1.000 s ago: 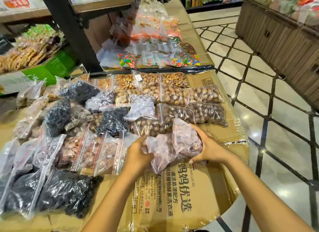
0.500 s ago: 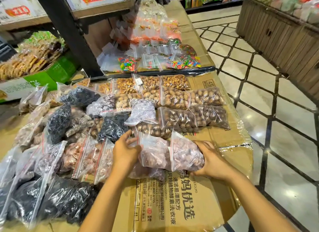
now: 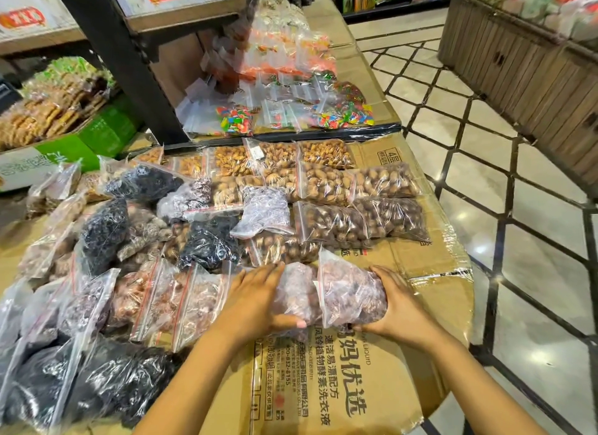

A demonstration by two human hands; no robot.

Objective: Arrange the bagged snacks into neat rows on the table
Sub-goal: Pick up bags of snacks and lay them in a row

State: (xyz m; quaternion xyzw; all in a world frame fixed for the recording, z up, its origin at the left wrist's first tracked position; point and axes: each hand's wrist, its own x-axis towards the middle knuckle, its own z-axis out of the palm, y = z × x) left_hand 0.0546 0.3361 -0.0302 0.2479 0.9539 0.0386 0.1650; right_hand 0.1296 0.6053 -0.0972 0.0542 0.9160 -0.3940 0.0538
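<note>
Bags are the worry here: two clear zip-top plastic bags of pinkish-brown coated nuts sit side by side at the near edge of the spread, one (image 3: 299, 297) under the left hand and one (image 3: 351, 292) gripped from the right, and they overlap where they meet. If they are pressed down unevenly, I'd guess the slick film could slide on the cardboard-covered tabletop (image 3: 430, 263) and skew the row, or the right bag could ride up over its neighbour. The round lumps inside look likely to shift and bulge, so the pair may not lie flat. A shove leftward could also nudge the red-sealed clear bags of pale pink snacks (image 3: 181, 300) just beside them.

The left hand (image 3: 255, 300) lies spread and nearly flat, fingers extended over the left bag's top and thumb tucked along its near edge, pressing more than gripping. The right hand (image 3: 393, 302) is curled partway around the right bag's outer end, fingers over the top and thumb beneath, holding it loosely.

Beyond them, clear bags of brown nuts (image 3: 359, 221) already lie in tidy rows, while glossy bags of dark dried fruit (image 3: 103, 230) to the left remain heaped.
</note>
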